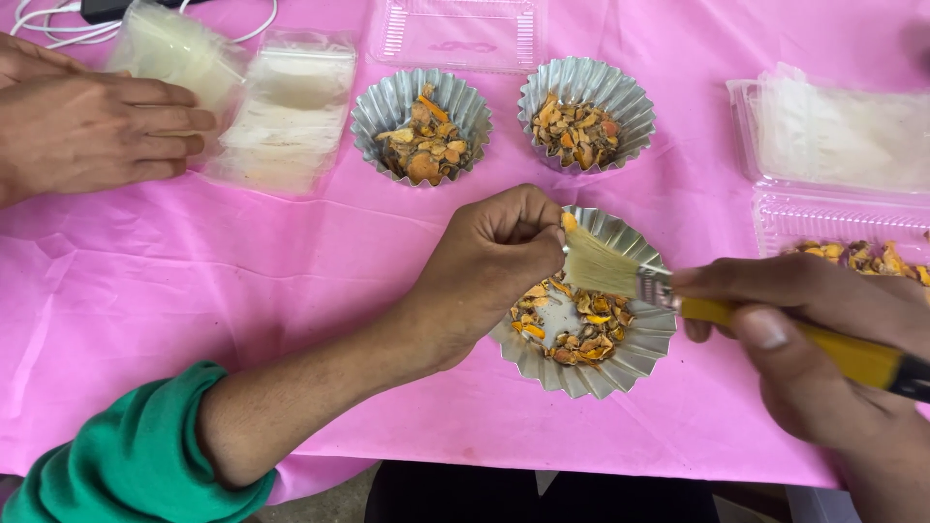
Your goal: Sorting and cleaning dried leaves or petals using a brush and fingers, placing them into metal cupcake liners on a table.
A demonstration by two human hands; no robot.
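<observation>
Right now your left hand (499, 247) is curled tight, fingertips pinching a small orange piece (569, 222) just above the near foil cup (635, 353). That piece sits at the hand's 3 o'clock, touching the bristles of the brush (620, 273). Your right hand (804, 339) is closed around the brush's yellow handle, bristles pointing toward 9 o'clock, so the brush head lies between your two hands and over the cup. The cup rests on the pink desk (194, 281), directly under the brush, at 5 o'clock from your left hand; orange and brown chips lie in a ring on its floor.

Two more foil cups stand at 12 o'clock from your left hand: one (421, 126) well apart, another (586, 114) to its right, both heaped with the same chips. Another person's hand (92, 131) rests at 10 o'clock, fingers flat against clear packets (286, 111). Clear plastic trays (838, 184) lie at 2 o'clock.
</observation>
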